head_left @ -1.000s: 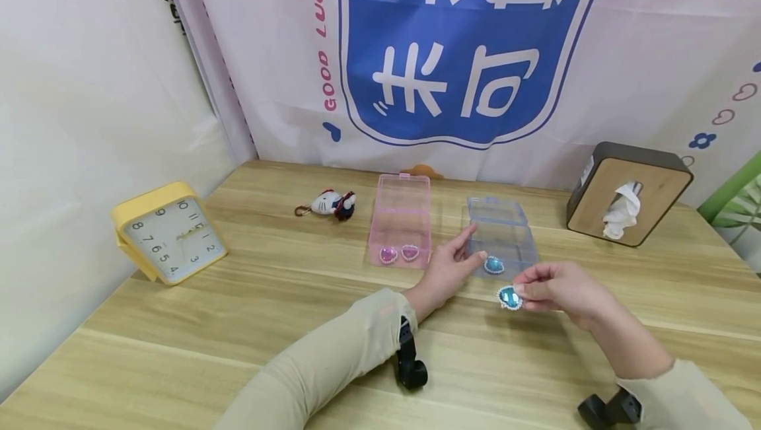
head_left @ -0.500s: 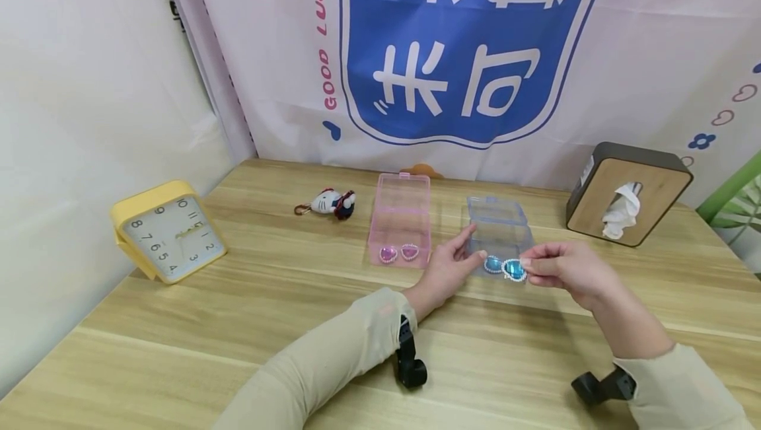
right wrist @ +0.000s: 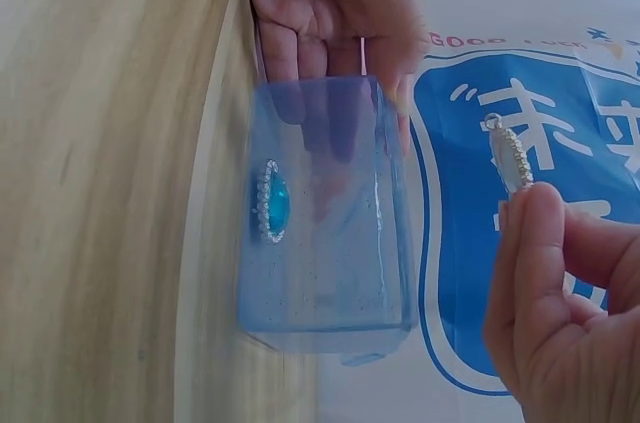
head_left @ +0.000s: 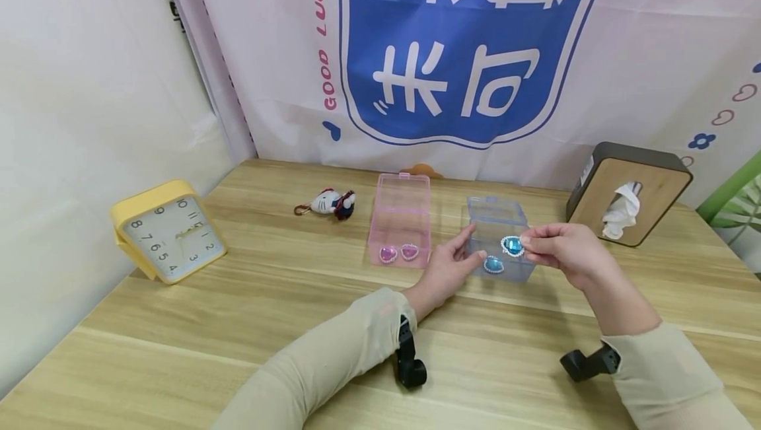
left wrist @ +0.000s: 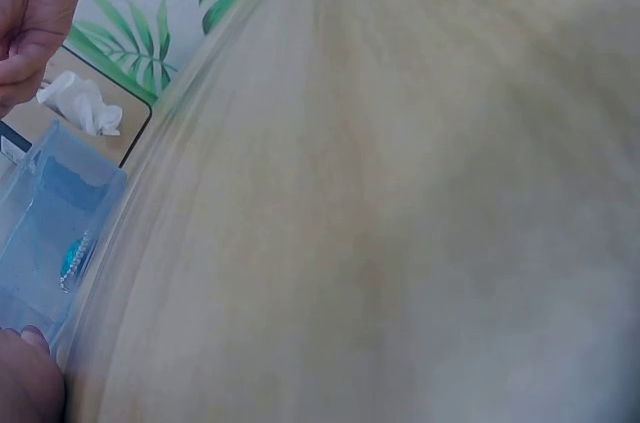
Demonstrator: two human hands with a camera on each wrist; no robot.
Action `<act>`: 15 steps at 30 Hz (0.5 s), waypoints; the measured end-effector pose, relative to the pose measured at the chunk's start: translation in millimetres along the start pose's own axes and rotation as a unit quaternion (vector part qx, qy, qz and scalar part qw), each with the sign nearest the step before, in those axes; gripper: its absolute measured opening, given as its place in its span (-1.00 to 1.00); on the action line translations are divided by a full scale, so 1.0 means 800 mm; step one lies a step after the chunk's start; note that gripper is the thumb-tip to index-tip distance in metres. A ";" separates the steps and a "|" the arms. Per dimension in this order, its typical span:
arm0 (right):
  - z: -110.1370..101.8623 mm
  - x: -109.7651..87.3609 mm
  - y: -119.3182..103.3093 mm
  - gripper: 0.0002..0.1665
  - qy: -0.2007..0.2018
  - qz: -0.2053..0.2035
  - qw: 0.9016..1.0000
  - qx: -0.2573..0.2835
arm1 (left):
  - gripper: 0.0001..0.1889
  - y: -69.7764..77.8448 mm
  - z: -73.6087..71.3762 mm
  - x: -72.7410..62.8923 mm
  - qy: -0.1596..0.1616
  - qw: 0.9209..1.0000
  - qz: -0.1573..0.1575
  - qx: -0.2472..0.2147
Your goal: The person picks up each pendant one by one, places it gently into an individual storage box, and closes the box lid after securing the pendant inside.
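My right hand [head_left: 567, 255] pinches a blue gem pendant [head_left: 512, 246] with a beaded white rim between thumb and fingers, over the open translucent blue box [head_left: 517, 273]. A small ring at the pendant's edge [right wrist: 510, 155] shows in the right wrist view. Inside the box, near its front, lies a similar blue gem pendant [head_left: 493, 264]. My left hand [head_left: 444, 273] rests against the box's left side, fingers extended, thumb by the front corner. Through the box wall [right wrist: 330, 283], the right wrist view shows parts of the left fingers [right wrist: 322, 128].
Left of the blue box stands an open pink box [head_left: 403, 222] with two pink gem pieces [head_left: 388, 254] in it. A plush keychain [head_left: 333, 203] lies farther left, beyond a yellow clock [head_left: 172, 232]. A tissue box [head_left: 630, 195] stands at the back right.
My right hand has carried the blue pendant away from me, from in front of the blue box to over it. The left hand and both boxes have stayed in place.
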State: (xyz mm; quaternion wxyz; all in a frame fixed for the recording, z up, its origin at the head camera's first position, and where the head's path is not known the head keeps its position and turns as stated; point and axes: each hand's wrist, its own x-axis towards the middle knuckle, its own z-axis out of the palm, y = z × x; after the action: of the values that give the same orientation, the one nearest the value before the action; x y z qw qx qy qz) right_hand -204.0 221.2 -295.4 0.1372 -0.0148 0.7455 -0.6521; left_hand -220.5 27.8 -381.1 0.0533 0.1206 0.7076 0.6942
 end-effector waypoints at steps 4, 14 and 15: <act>0.002 0.005 -0.004 -0.83 0.014 0.001 1.000 -0.018 | -0.39 -0.002 0.000 0.000 -0.002 1.000 0.003 0.000; 0.011 0.022 -0.006 -0.73 0.037 0.016 0.997 -0.064 | -0.39 -0.001 0.000 0.000 0.000 1.000 0.006 0.006; 0.012 0.024 -0.005 -0.69 0.038 0.018 0.997 -0.070 | -0.39 0.000 0.000 -0.001 0.000 1.000 0.005 0.005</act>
State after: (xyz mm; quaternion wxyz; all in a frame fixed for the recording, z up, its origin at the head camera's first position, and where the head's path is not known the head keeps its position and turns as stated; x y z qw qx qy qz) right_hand -221.2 207.4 -295.8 0.1190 0.0140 0.7944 -0.5954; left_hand -220.1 27.5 -381.4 0.0495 0.1241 0.7102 0.6912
